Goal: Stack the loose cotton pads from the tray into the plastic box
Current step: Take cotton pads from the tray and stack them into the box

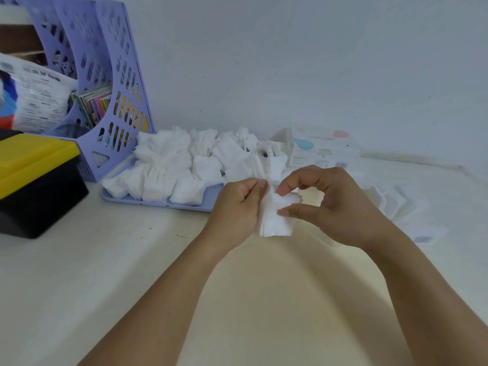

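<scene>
Both hands meet above the pale surface (158, 260), sharing one small bundle of cotton pads (274, 220). The left hand (235, 204) grips the bundle's left edge, thumb curled over the top of the stack. The right hand (324, 204) pinches the bundle from the other side, thumb and forefinger tips pressed on the pads, remaining fingers arched above. The bundle stands roughly upright between the two hands, lower edges fanned out, held clear of the surface.

Just beyond the hands, a lilac tray (158, 202) carries the loose cotton pads (171, 165), heaped in uneven white clusters across its whole width. To the right of the tray, against the wall, stands a white printed box (324, 149) with a barcode on its front. Right of the hands, a clear plastic box (401, 207) lies on the surface, hard to make out, with white pads apparently inside and a barcode label near its corner.

At far left, a lilac perforated file rack (105, 83) holds papers and a printed bag; in front of it sits a black case with a yellow lid (37, 180).
</scene>
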A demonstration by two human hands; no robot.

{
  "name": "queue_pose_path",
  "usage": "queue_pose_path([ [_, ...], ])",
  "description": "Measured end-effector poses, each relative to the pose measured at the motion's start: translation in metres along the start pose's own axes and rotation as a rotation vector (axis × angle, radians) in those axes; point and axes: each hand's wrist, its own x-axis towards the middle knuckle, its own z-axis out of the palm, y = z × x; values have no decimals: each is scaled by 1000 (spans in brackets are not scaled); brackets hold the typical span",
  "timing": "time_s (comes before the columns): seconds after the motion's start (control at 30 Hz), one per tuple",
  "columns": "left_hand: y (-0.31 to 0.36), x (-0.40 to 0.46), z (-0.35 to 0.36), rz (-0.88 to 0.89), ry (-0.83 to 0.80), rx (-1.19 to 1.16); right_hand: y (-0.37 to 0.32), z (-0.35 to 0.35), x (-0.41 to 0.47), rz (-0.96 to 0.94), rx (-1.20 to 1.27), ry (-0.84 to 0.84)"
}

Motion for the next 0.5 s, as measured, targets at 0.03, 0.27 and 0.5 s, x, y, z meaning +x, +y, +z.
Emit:
queue_pose_path([
  [0.03,-1,0,0,10,-16,0,1,-1,0,8,-8,-2],
  [0.27,1,-1,2,-16,-65,-56,5,5,0,32,-113,2],
  [0.5,13,-11,6,-111,-316,-167,7,11,4,7,5,88],
])
